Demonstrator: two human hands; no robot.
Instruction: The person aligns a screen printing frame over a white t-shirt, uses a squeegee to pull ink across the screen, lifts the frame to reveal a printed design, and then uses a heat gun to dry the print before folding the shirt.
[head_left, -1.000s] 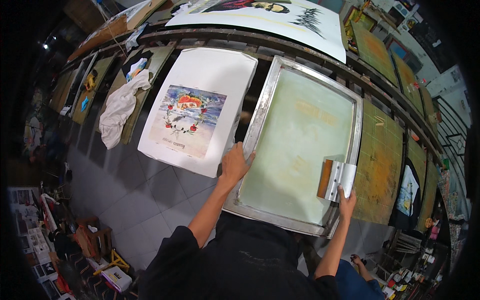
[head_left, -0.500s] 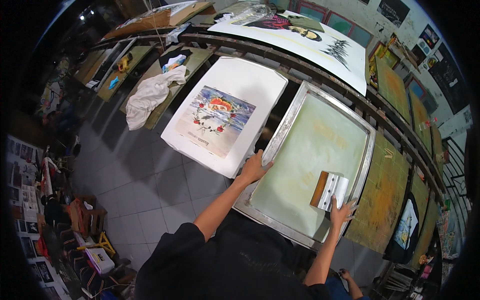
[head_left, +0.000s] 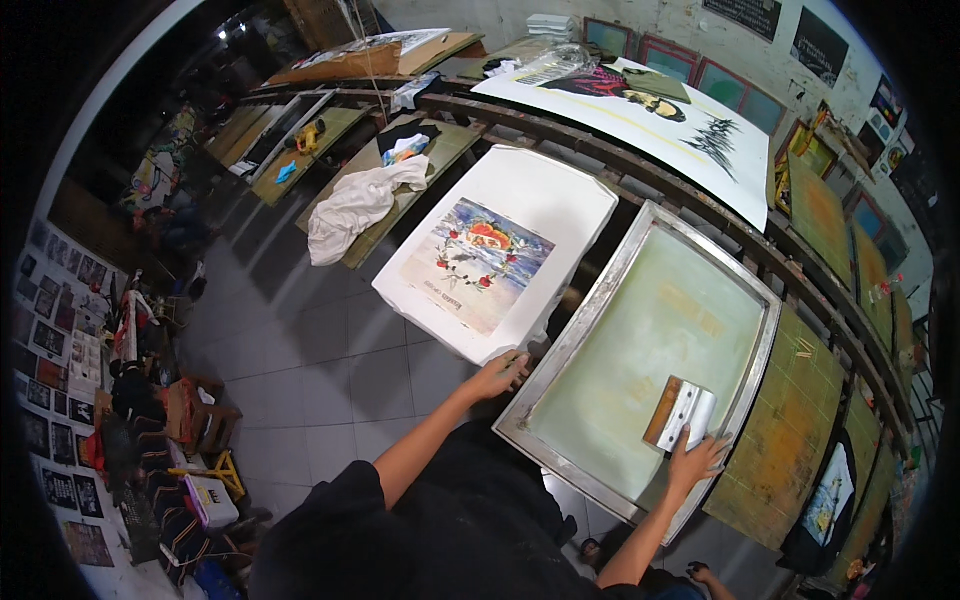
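Toward eleven o'clock from right grip (head_left: 697, 462): squeegee (head_left: 683, 410), long axis one-to-seven, thumb touching, clamping unclear; left grip (head_left: 500, 375) farther, fingers apart.

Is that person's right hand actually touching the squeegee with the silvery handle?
Touching. The head view shows the right hand with fingers laid against the lower end of the squeegee, overlapping its silvery handle with no visible gap.
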